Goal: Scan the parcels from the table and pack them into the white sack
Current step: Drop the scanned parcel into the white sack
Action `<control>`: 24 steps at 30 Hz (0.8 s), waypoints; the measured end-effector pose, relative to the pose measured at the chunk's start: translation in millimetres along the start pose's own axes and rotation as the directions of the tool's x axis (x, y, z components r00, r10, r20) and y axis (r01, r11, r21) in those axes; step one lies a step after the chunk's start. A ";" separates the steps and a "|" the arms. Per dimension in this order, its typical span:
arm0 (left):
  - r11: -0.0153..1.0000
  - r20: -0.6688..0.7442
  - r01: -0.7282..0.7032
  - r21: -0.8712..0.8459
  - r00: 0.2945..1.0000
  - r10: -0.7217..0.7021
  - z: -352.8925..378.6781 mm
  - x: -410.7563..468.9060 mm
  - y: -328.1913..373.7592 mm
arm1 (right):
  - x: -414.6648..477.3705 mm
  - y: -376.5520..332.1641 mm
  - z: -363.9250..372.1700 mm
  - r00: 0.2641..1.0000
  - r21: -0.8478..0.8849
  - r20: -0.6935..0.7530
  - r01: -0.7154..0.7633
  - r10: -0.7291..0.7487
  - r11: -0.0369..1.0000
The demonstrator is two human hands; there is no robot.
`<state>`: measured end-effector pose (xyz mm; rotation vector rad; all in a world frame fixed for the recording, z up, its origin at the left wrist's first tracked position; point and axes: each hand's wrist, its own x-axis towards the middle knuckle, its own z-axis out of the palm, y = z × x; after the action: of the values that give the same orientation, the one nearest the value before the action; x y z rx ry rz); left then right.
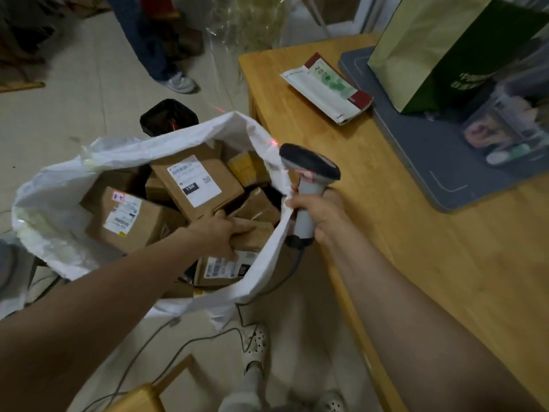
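The white sack stands open on the floor left of the wooden table and holds several brown cardboard parcels. My left hand reaches into the sack and grips a small brown parcel lying near the sack's right rim. My right hand grips the handle of a grey barcode scanner and also pinches the sack's right edge against it. The scanner's red light falls on the rim. A large labelled parcel lies in the middle of the sack. A white and red envelope parcel lies on the table.
A grey scale platform on the table carries a green paper bag and a clear bag. A black bin stands behind the sack. Another person's legs stand at the back. Cables trail on the floor by my feet.
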<state>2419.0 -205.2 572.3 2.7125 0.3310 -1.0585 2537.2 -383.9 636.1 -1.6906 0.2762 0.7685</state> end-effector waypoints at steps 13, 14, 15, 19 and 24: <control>0.999 -0.372 -0.021 -0.046 0.928 0.003 -41.2 -27.3 86.2 | -34.6 29.3 -66.3 0.997 -0.104 -0.064 0.041 -0.048 0.994; 0.999 -0.433 -0.038 -0.034 0.901 0.020 -47.0 -31.0 102.7 | -42.0 30.5 -78.1 0.996 -0.079 -0.080 0.037 -0.043 0.996; 0.998 -0.473 -0.058 -0.017 0.880 0.043 -51.5 -33.7 121.0 | -49.7 32.0 -91.8 0.995 -0.047 -0.092 0.028 -0.032 0.999; 0.974 -0.481 -0.209 0.085 0.848 0.224 -63.8 -43.8 207.2 | -82.3 42.1 -164.2 0.977 0.162 -0.208 -0.006 0.040 0.987; 0.873 -0.378 -0.395 0.286 0.790 0.482 -61.6 -54.1 341.7 | -132.1 70.3 -283.5 0.885 0.467 -0.453 0.129 0.111 0.875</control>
<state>2516.1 -520.9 692.4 2.9608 -0.3604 -0.3536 2494.3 -697.6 686.9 -1.3619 0.7370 0.2282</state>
